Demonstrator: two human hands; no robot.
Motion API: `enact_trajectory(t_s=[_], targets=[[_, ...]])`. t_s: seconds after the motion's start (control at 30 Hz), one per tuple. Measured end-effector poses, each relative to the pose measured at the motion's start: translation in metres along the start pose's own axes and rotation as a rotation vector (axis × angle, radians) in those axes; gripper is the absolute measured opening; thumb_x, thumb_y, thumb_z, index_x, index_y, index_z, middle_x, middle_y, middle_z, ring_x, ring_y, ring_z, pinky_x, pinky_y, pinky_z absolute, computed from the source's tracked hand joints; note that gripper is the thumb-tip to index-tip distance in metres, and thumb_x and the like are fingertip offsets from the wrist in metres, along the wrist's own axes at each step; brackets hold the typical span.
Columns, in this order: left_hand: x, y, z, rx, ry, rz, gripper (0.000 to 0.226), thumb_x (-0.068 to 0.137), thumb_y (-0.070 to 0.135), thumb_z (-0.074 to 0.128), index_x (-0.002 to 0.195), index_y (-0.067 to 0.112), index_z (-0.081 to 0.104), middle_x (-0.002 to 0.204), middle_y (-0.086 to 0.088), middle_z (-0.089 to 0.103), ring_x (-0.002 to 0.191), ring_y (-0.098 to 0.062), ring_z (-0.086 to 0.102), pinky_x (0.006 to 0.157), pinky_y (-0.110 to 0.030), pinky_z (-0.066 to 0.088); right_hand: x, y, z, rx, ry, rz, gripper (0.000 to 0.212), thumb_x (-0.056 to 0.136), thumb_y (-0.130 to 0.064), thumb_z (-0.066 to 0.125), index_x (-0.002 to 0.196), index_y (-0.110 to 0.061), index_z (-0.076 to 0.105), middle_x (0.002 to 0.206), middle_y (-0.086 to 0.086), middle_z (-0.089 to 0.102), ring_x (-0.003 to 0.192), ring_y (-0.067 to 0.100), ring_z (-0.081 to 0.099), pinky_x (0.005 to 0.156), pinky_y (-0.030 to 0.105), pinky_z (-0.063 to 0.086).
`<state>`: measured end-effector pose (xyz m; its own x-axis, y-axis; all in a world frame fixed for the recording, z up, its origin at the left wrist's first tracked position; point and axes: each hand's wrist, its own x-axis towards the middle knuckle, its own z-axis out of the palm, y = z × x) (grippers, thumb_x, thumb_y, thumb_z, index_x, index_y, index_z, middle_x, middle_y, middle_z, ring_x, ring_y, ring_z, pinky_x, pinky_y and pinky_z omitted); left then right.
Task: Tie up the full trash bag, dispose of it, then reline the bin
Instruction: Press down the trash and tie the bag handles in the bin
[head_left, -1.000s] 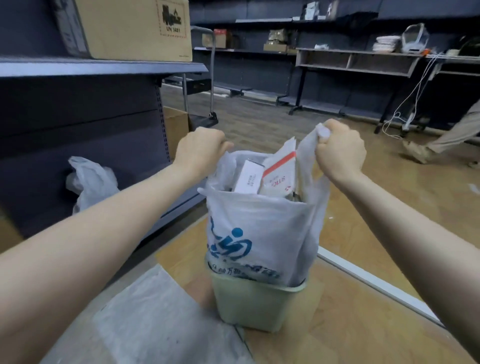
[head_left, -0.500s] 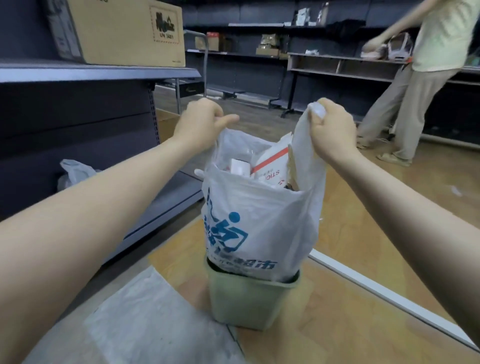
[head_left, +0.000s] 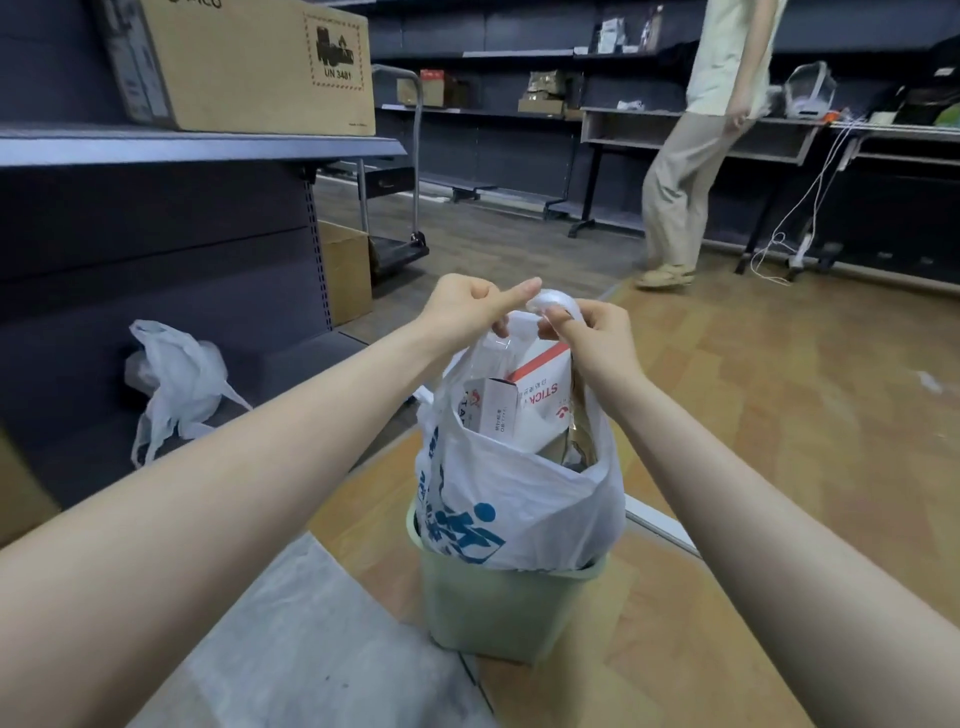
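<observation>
gripping the trash bag (head_left: 524, 499) handles, left hand (head_left: 470, 309) and right hand (head_left: 592, 332) have drawn together above the bin (head_left: 498, 608).

White trash bag (head_left: 524, 488) with blue print, pale green bin (head_left: 498, 608), perhaps red-trimmed carton (head_left: 545, 389)

A large cardboard box (head_left: 244, 62) marked UN 3481 sits on the upper shelf (head_left: 208, 148) at the left. A crumpled white plastic bag (head_left: 174, 382) lies on the bottom shelf below it, near a smaller brown carton (head_left: 345, 270). A platform trolley (head_left: 397, 244) stands beyond. A person in beige trousers (head_left: 685, 192) walks past the far shelving, where white cables (head_left: 800, 218) hang to the floor.
</observation>
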<state>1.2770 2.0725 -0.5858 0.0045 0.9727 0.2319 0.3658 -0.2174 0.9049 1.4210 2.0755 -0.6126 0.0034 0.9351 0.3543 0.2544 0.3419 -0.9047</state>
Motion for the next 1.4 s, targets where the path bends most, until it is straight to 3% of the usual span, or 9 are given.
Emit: enact_trajectory(t_s=[0.17, 0.23, 0.37, 0.6, 0.73, 0.97, 1.1, 1.27, 1.4], targets=[[0.002, 0.001, 0.012, -0.061, 0.029, 0.048, 0.047, 0.087, 0.033, 0.065, 0.051, 0.011, 0.042, 0.055, -0.004, 0.048, 0.045, -0.004, 0.045, 0.049, -0.011, 0.039, -0.007, 0.007, 0.006, 0.058, -0.168, -0.063, 0.044, 0.083, -0.030, 0.057, 0.085, 0.014, 0.060, 0.076, 0.038, 0.055, 0.069, 0.024, 0.044, 0.068, 0.033, 0.032], [0.005, 0.004, 0.017, -0.013, 0.024, 0.070, 0.047, 0.086, 0.033, 0.066, 0.053, 0.010, 0.041, 0.058, -0.010, 0.049, 0.047, -0.008, 0.045, 0.047, -0.013, 0.037, -0.006, 0.008, 0.007, 0.014, -0.203, -0.094, 0.049, 0.079, -0.038, 0.058, 0.091, 0.010, 0.064, 0.094, 0.036, 0.063, 0.074, 0.041, 0.055, 0.072, 0.039, 0.044], [0.012, 0.011, 0.024, 0.144, 0.047, 0.098, 0.056, 0.082, 0.036, 0.071, 0.046, 0.013, 0.035, 0.039, 0.005, 0.044, 0.039, 0.000, 0.050, 0.051, -0.018, 0.041, -0.006, 0.008, 0.006, -0.025, -0.283, -0.120, 0.020, 0.087, -0.019, 0.064, 0.099, -0.004, 0.069, 0.109, 0.015, 0.069, 0.098, 0.020, 0.067, 0.085, 0.033, 0.053], [0.003, -0.004, 0.024, 0.480, 0.070, 0.353, 0.048, 0.080, 0.064, 0.052, 0.075, 0.016, 0.052, 0.085, 0.000, 0.053, 0.082, -0.015, 0.045, 0.076, -0.031, 0.039, 0.009, 0.017, 0.018, -0.005, -0.081, -0.061, 0.018, 0.077, -0.003, 0.048, 0.063, -0.006, 0.059, 0.060, -0.001, 0.057, 0.062, 0.014, 0.049, 0.058, 0.029, 0.039], [-0.043, -0.058, 0.009, 0.475, 0.023, 0.515, 0.102, 0.068, 0.089, 0.013, 0.130, 0.012, 0.036, 0.123, -0.003, 0.037, 0.110, -0.015, 0.036, 0.096, -0.031, 0.034, 0.026, 0.004, 0.005, -0.002, 0.045, -0.110, 0.028, 0.084, -0.009, 0.060, 0.073, 0.016, 0.057, 0.067, 0.010, 0.050, 0.064, 0.017, 0.043, 0.058, 0.027, 0.035], [-0.055, -0.084, 0.014, 0.818, -0.107, 0.881, 0.079, 0.087, 0.072, 0.017, 0.120, 0.008, 0.049, 0.126, -0.014, 0.041, 0.111, -0.031, 0.046, 0.092, -0.044, 0.047, 0.031, -0.004, 0.019, -0.085, -0.060, -0.065, 0.025, 0.082, -0.010, 0.063, 0.060, -0.005, 0.052, 0.060, 0.007, 0.032, 0.056, 0.015, 0.029, 0.054, 0.027, 0.023], [-0.052, -0.062, 0.046, 0.759, -0.148, 0.564, 0.055, 0.091, 0.047, 0.020, 0.116, 0.006, 0.048, 0.120, -0.016, 0.047, 0.092, -0.032, 0.053, 0.074, -0.043, 0.048, 0.025, 0.005, 0.027, -0.099, -0.077, 0.002, 0.026, 0.083, -0.010, 0.061, 0.061, 0.001, 0.054, 0.057, 0.009, 0.043, 0.057, 0.017, 0.041, 0.055, 0.028, 0.033], [-0.044, -0.050, 0.066, 0.909, -0.185, 0.233, 0.041, 0.096, 0.034, 0.029, 0.134, 0.027, 0.040, 0.148, -0.022, 0.020, 0.123, -0.040, 0.035, 0.097, -0.048, 0.033, 0.023, 0.009, 0.022, -0.063, -0.075, 0.028, 0.029, 0.084, -0.012, 0.063, 0.071, 0.013, 0.059, 0.057, 0.012, 0.054, 0.063, 0.023, 0.054, 0.065, 0.031, 0.043], [-0.035, -0.033, 0.084, 1.129, -0.354, 0.133, 0.023, 0.091, 0.022, 0.042, 0.105, 0.012, 0.056, 0.116, -0.011, 0.055, 0.106, -0.033, 0.051, 0.091, -0.041, 0.040, 0.022, 0.010, 0.020, 0.017, -0.044, 0.030, 0.041, 0.072, -0.019, 0.063, 0.084, 0.020, 0.056, 0.071, 0.010, 0.051, 0.068, 0.021, 0.049, 0.063, 0.036, 0.040]])
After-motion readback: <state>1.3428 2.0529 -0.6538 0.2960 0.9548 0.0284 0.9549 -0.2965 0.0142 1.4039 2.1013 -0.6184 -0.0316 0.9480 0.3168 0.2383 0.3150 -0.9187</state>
